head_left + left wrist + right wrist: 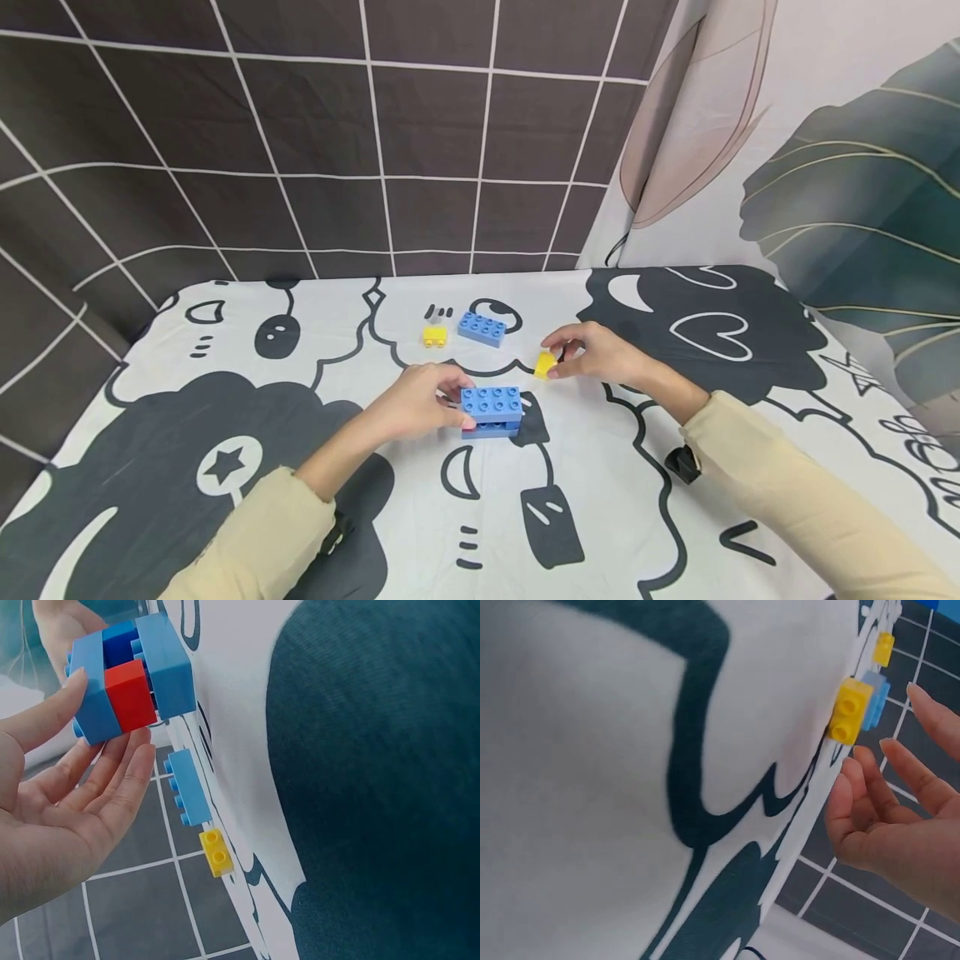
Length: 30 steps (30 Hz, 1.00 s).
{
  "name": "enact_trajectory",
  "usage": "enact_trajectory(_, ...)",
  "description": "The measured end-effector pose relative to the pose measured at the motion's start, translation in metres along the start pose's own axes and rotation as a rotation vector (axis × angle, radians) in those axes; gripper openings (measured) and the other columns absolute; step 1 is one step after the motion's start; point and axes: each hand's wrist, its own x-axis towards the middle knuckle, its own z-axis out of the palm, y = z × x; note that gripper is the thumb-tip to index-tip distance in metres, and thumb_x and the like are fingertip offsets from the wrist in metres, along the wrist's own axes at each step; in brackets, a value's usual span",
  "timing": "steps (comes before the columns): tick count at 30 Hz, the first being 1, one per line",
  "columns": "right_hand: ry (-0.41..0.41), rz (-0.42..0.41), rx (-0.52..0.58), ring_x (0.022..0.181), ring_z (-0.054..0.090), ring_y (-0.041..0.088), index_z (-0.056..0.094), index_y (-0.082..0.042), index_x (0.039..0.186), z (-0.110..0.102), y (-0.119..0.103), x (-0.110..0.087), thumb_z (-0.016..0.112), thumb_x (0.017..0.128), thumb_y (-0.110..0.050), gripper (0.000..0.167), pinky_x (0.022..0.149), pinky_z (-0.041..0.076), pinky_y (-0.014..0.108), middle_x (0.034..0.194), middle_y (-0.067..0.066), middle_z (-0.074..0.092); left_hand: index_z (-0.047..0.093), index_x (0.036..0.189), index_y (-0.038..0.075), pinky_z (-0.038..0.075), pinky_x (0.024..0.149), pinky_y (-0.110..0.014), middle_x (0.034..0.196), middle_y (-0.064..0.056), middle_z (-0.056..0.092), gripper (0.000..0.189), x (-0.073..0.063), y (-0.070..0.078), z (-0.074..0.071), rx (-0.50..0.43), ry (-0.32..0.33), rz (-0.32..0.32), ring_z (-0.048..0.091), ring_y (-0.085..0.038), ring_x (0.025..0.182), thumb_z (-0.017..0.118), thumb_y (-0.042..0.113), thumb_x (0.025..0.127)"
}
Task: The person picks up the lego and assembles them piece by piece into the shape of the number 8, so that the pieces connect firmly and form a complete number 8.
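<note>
Stack [491,402] — left hand [415,405] gripping, right [597,356] parted beside yellow brick [543,365], left wrist view revealing red block [131,695]

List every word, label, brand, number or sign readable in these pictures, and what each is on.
No word, brand or number can be read with certainty.
Looping script-like print, right edge of the black-and-white printed cloth: cut off and distorted, unreadable.
Blue-and-red plastic brick stack: no readable text.
Loose blue plastic brick: no readable text.
Both small yellow plastic bricks: no readable text; any tiny stud marks are too small.
</note>
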Motion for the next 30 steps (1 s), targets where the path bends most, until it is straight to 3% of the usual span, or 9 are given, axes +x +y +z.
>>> enact_trajectory(13,-0.008,0.023,0.052,0.079,0.049,0.02,0.058,0.006,0.11,0.006,0.013,0.007,0.077,0.072,-0.01,0.046,0.067,0.04,0.025,0.09,0.011,0.057,0.064,0.097,0.003,0.046,0.08,-0.035,0.086,-0.002,0.064,0.03,0.0,0.002,0.0,0.001,-0.001,-0.022,0.06,-0.018,0.086,0.078,0.01,0.071)
enact_trajectory(30,0.006,0.016,0.018,0.075,0.047,0.02,0.061,0.003,0.098,0.011,0.014,0.01,0.075,0.071,-0.004,0.031,0.067,0.041,0.028,0.082,0.007,0.055,0.064,0.099,0.003,0.046,0.08,-0.034,0.088,-0.002,0.064,0.033,0.002,0.0,0.0,0.007,-0.005,-0.023,0.06,-0.018,0.087,0.078,0.011,0.071)
